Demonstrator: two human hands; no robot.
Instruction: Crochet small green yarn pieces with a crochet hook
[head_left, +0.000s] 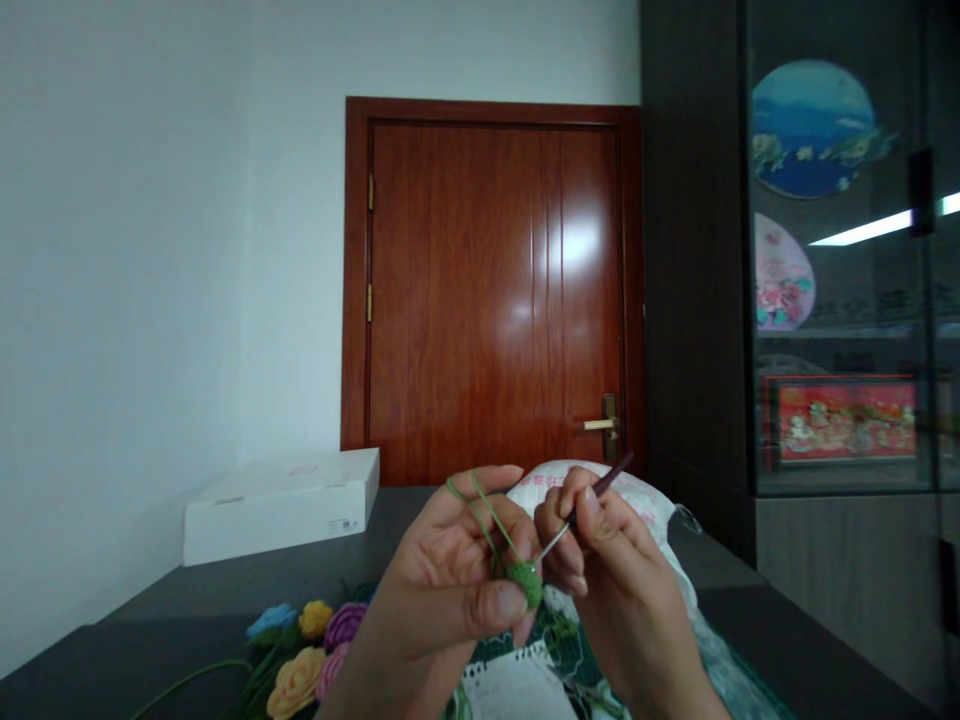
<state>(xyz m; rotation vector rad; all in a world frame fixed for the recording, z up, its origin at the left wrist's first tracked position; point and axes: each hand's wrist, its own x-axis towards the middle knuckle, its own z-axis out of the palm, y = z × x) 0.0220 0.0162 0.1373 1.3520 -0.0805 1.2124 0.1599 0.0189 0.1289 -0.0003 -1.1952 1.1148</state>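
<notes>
Note left hand [442, 590] clamped on green piece [530, 583], right hand [619, 548] on hook [606, 481], short of surface's [157, 625] far edge; expect light, soft handling, best pinched by sides.

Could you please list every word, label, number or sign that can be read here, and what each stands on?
No text can be read with certainty.
White bag: red characters, too blurred to read.
White box: small dark label on its side and faint reddish mark on top, both too small.
Glass cabinet: dim, character-like marks, unreadable.
</notes>
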